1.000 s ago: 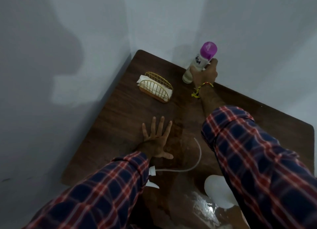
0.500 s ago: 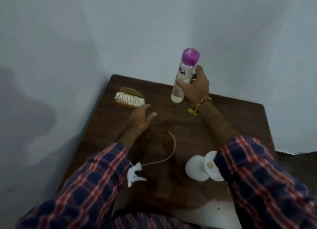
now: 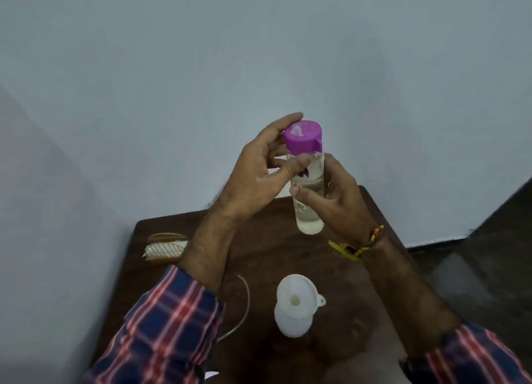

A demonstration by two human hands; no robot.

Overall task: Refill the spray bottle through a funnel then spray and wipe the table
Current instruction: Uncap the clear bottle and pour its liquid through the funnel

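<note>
Pale walls meet behind the dark wooden surface [image 3: 288, 239]. I hold the bottle [image 3: 308, 199] upright in the air above its far edge: my right hand [image 3: 339, 199] grips the clear body, thumb across the front, while my left hand [image 3: 259, 176] curls its fingers [image 3: 288, 121] round the purple cap [image 3: 302, 137]. The white funnel [image 3: 296, 295] sits on the spray bottle [image 3: 292, 321] near the middle of the surface. A thin tube [image 3: 246, 303] curves beside my left sleeve [image 3: 167, 326]. A napkin holder [image 3: 165, 246] stands at the left edge.
</note>
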